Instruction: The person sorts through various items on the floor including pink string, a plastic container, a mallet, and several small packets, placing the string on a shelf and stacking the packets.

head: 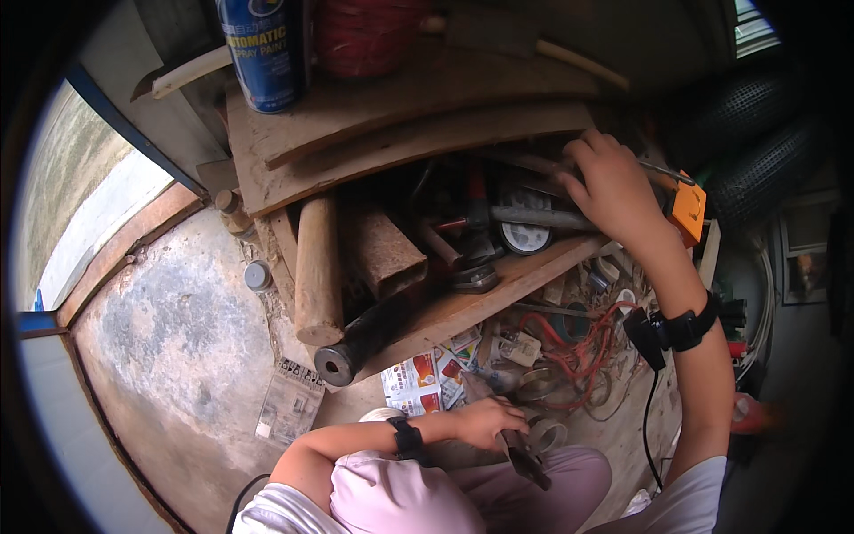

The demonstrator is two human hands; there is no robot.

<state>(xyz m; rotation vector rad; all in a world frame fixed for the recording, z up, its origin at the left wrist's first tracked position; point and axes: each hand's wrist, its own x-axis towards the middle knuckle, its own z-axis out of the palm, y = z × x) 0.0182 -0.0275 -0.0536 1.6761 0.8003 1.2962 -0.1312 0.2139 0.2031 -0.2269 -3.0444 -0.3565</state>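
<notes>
Low over my lap, my left hand (pixel 490 422) is closed around a dark, flat-sided tool (pixel 525 460); its exact kind cannot be told. My right hand (pixel 610 187) reaches into the right side of a wooden shelf (pixel 467 310). Its fingertips are at a brown bar (pixel 527 160), partly hidden in shadow, and whether they grip it is unclear. Below that hand, a grey metal tube (pixel 544 217) crosses a round clear-faced case (pixel 526 230). Further left on the shelf lie a rusty square metal tube (pixel 390 257), a wooden log (pixel 318 274) and a black pipe (pixel 370 337).
A blue spray paint can (pixel 267 60) and a red twine bundle (pixel 370 37) sit on the upper boards (pixel 413 133). An orange box (pixel 687 207) stands right of the shelf. Red cord (pixel 580 360), tape rolls (pixel 547 434) and printed packets (pixel 413 384) litter the floor.
</notes>
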